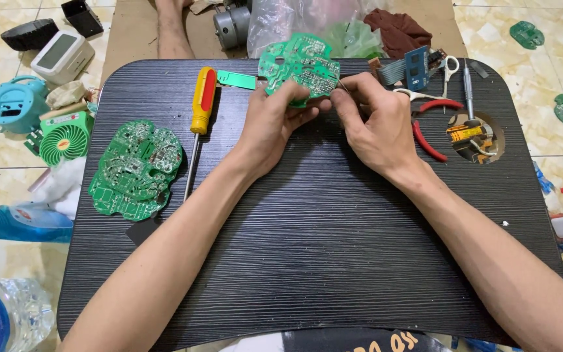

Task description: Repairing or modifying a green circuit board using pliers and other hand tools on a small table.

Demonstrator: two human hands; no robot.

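I hold a round green printed circuit board [300, 65] tilted up above the far edge of the table. Its solder-tracked face points toward me.

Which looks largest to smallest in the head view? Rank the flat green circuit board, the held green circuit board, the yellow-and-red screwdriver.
1. Flat green circuit board on the black table.
2. Held green circuit board; tilted and farther away, so unsure.
3. Yellow-and-red screwdriver: long but slim.

A black wood-grain tabletop [307, 248] is lying under even, soft light, sitting over a glossy cream marbled tile floor [529, 78] that is showing on both sides, with brown cardboard [131, 32] spreading beyond it.
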